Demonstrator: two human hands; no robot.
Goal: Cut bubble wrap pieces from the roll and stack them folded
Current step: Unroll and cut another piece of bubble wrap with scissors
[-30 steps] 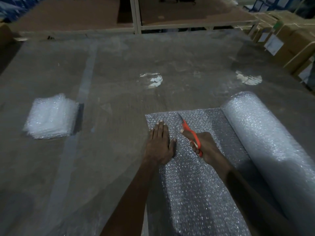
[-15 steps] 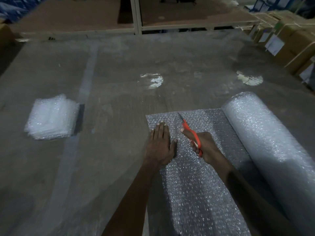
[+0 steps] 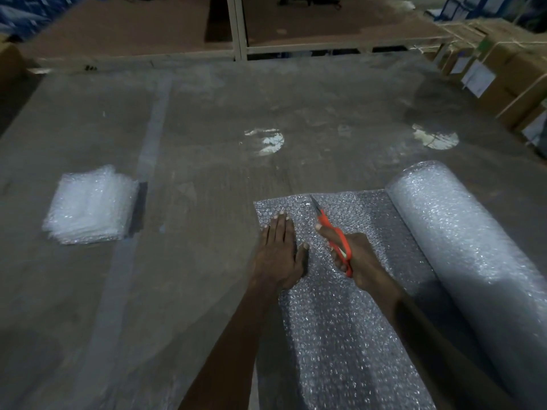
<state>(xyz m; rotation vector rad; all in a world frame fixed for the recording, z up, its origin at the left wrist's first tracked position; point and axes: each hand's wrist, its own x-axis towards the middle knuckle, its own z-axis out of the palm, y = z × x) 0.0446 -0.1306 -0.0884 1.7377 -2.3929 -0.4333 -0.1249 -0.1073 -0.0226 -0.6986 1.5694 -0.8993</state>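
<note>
Dim room; grey worktable (image 3: 207, 113); metal frame (image 3: 239, 28) behind; strapped cardboard boxes (image 3: 509, 69) far right.

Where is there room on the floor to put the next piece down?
Bare floor lies between the folded stack and the unrolled sheet, and beyond the sheet's far edge. Crowded: the sheet, with both hands, scissors and the roll.

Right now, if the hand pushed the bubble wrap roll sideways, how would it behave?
The bubble wrap roll would probably roll readily: it is a cylinder lying on the flat floor. It likely feels light for its bulk, being air-filled wrap. The unrolled sheet would probably trail or buckle; it looks floppy and already ridged.
</note>
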